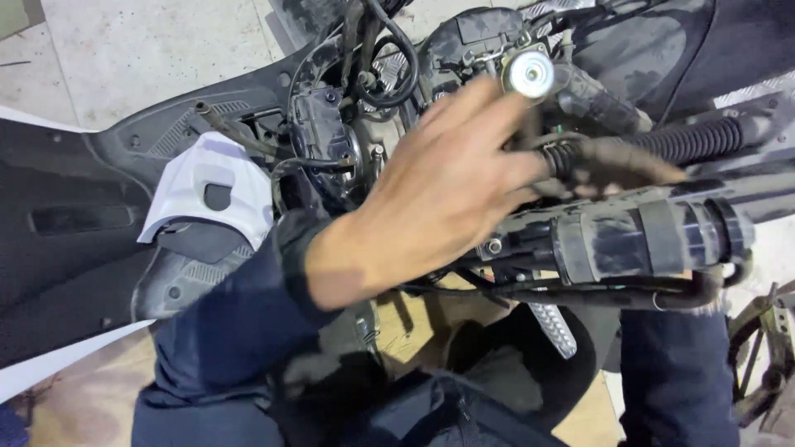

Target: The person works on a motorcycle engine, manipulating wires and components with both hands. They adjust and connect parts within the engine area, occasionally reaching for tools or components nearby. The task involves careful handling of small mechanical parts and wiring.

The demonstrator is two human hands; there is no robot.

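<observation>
My left hand [439, 190] reaches in over the stripped scooter engine [348, 141], fingers [480, 108] spread loosely, holding nothing. The round silver cap [530, 74] sits just past my fingertips, up and to the right, touching or nearly so; blur hides which. The ribbed black hose [704, 139] runs left-right beyond the hand. My right hand is out of view. White body panel [211, 186] lies left.

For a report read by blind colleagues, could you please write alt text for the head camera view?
A person's left hand, in a dark blue sleeve, reaches into the exposed engine area of a scooter, fingers spread near a round silver cap and a ribbed black hose. A white body panel sits to the left; the right hand is not visible.
</observation>
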